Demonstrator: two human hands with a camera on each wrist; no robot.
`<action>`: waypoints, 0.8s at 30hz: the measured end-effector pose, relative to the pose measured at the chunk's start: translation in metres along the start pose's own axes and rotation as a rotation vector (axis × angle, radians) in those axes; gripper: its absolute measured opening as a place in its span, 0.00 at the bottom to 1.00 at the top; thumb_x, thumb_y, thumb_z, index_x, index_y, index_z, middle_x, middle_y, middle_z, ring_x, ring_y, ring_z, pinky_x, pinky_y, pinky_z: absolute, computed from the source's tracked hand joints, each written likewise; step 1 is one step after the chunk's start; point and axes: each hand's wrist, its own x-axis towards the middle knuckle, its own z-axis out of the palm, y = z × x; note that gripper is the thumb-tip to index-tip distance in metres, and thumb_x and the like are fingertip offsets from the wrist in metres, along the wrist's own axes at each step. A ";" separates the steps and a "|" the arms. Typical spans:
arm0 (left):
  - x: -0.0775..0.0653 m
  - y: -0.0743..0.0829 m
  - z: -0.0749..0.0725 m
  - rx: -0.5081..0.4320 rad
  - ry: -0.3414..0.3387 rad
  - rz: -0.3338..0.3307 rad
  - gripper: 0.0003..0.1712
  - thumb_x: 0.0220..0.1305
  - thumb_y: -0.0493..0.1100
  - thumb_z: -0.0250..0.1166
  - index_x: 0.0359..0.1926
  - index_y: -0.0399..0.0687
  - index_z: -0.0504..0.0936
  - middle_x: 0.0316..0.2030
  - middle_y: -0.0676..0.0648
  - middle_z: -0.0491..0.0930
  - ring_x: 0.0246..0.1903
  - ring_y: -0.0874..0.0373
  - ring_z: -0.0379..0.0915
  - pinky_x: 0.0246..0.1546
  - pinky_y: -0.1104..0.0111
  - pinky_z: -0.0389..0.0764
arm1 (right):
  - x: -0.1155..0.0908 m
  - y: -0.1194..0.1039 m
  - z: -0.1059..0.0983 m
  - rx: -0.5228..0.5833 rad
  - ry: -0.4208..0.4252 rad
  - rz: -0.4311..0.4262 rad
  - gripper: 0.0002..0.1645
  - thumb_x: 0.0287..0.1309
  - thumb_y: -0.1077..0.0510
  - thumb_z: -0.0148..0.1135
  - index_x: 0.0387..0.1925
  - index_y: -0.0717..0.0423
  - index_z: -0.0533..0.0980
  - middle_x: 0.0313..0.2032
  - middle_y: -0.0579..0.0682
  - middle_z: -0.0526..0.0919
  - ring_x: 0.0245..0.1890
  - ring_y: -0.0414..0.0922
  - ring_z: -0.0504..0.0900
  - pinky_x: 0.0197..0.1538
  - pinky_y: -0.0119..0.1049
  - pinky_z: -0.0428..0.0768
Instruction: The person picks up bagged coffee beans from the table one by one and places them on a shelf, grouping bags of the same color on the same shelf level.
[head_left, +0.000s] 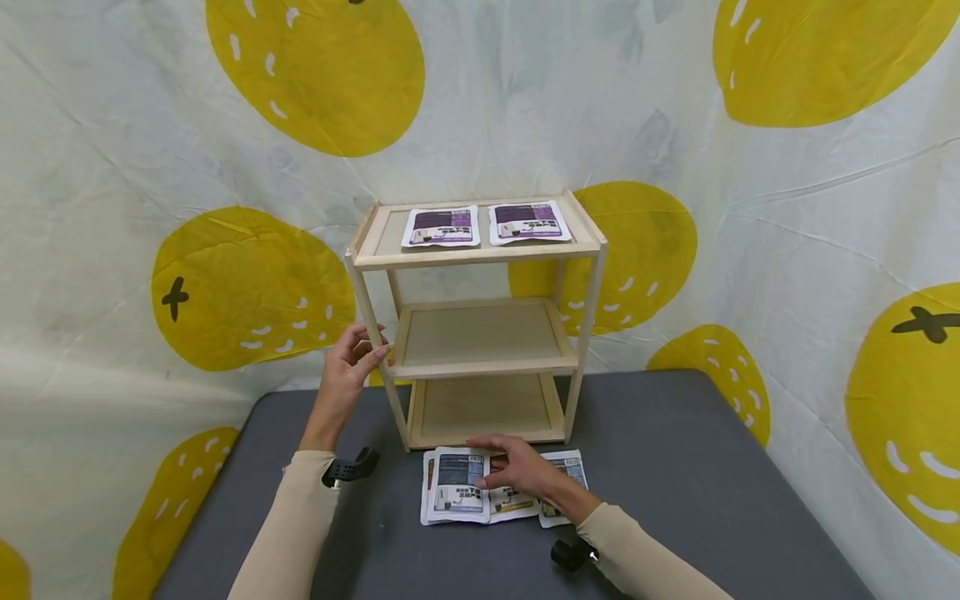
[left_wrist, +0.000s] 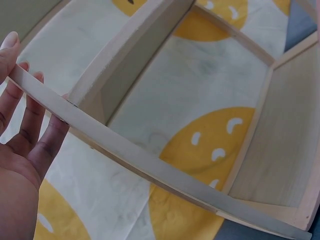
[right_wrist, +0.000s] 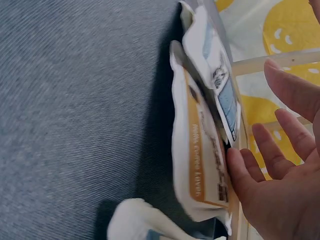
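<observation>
A three-tier wooden shelf rack (head_left: 483, 368) stands at the back of the dark table. My left hand (head_left: 347, 371) holds its left front post, thumb on one side and fingers behind, as the left wrist view (left_wrist: 20, 165) also shows. Low in front of the rack, my right hand (head_left: 517, 467) hovers over flat pouches with its fingers spread and nothing pinched. Beneath and beside it lie a blue-labelled pouch (head_left: 459, 477) on top of others, an orange-labelled pouch (right_wrist: 200, 150) and another blue-labelled pouch (head_left: 567, 468) to the right. My right hand partly hides them.
Two purple-labelled pouches, one on the left (head_left: 442, 227) and one on the right (head_left: 530, 222), lie on the rack's top tier. A white cloth (head_left: 465, 100) printed with yellow fruit hangs behind. The grey table (head_left: 675, 483) extends on both sides.
</observation>
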 end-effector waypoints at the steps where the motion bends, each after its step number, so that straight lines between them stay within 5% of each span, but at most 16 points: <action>1: 0.000 0.000 0.000 0.002 0.000 0.000 0.17 0.71 0.30 0.61 0.58 0.34 0.72 0.48 0.26 0.72 0.45 0.57 0.80 0.49 0.68 0.84 | 0.000 0.001 0.000 -0.006 0.001 0.001 0.40 0.60 0.65 0.71 0.72 0.63 0.66 0.71 0.63 0.67 0.72 0.65 0.64 0.68 0.60 0.70; 6: 0.000 0.001 0.000 0.012 0.005 -0.003 0.18 0.71 0.31 0.62 0.59 0.34 0.73 0.47 0.29 0.73 0.46 0.55 0.80 0.50 0.67 0.83 | 0.001 0.005 0.000 -0.032 0.019 -0.008 0.39 0.59 0.67 0.71 0.70 0.65 0.67 0.71 0.64 0.68 0.68 0.65 0.70 0.61 0.51 0.79; 9: 0.000 -0.002 0.000 0.001 0.002 0.000 0.18 0.71 0.31 0.62 0.59 0.34 0.73 0.47 0.29 0.73 0.48 0.42 0.79 0.50 0.64 0.84 | 0.001 0.005 0.002 -0.048 0.031 -0.009 0.39 0.58 0.67 0.71 0.70 0.66 0.68 0.70 0.65 0.68 0.63 0.64 0.75 0.54 0.40 0.83; 13: 0.003 -0.014 -0.004 -0.020 0.009 -0.011 0.18 0.71 0.31 0.61 0.60 0.35 0.73 0.45 0.37 0.76 0.49 0.28 0.73 0.49 0.62 0.85 | 0.003 0.005 0.005 -0.075 0.039 -0.007 0.39 0.58 0.67 0.72 0.69 0.65 0.69 0.69 0.65 0.68 0.52 0.57 0.79 0.44 0.30 0.81; 19: 0.006 -0.024 -0.006 -0.024 0.015 -0.015 0.19 0.71 0.30 0.61 0.60 0.37 0.73 0.44 0.46 0.77 0.49 0.30 0.74 0.48 0.62 0.85 | 0.006 0.004 0.017 -0.185 0.059 -0.049 0.36 0.58 0.67 0.72 0.67 0.67 0.70 0.64 0.67 0.70 0.27 0.46 0.65 0.31 0.28 0.69; 22: 0.006 -0.024 -0.006 -0.029 0.011 -0.005 0.19 0.71 0.29 0.60 0.60 0.36 0.73 0.44 0.42 0.77 0.48 0.27 0.74 0.48 0.60 0.86 | 0.007 0.004 0.024 -0.309 0.097 -0.059 0.35 0.56 0.63 0.75 0.65 0.64 0.74 0.60 0.63 0.74 0.30 0.49 0.70 0.33 0.32 0.70; 24: 0.005 -0.019 -0.004 -0.032 0.008 -0.002 0.18 0.71 0.29 0.60 0.60 0.35 0.73 0.44 0.42 0.77 0.47 0.26 0.73 0.48 0.60 0.85 | 0.008 0.004 0.028 -0.390 0.119 -0.075 0.34 0.54 0.61 0.77 0.63 0.62 0.77 0.58 0.60 0.77 0.40 0.52 0.77 0.41 0.37 0.77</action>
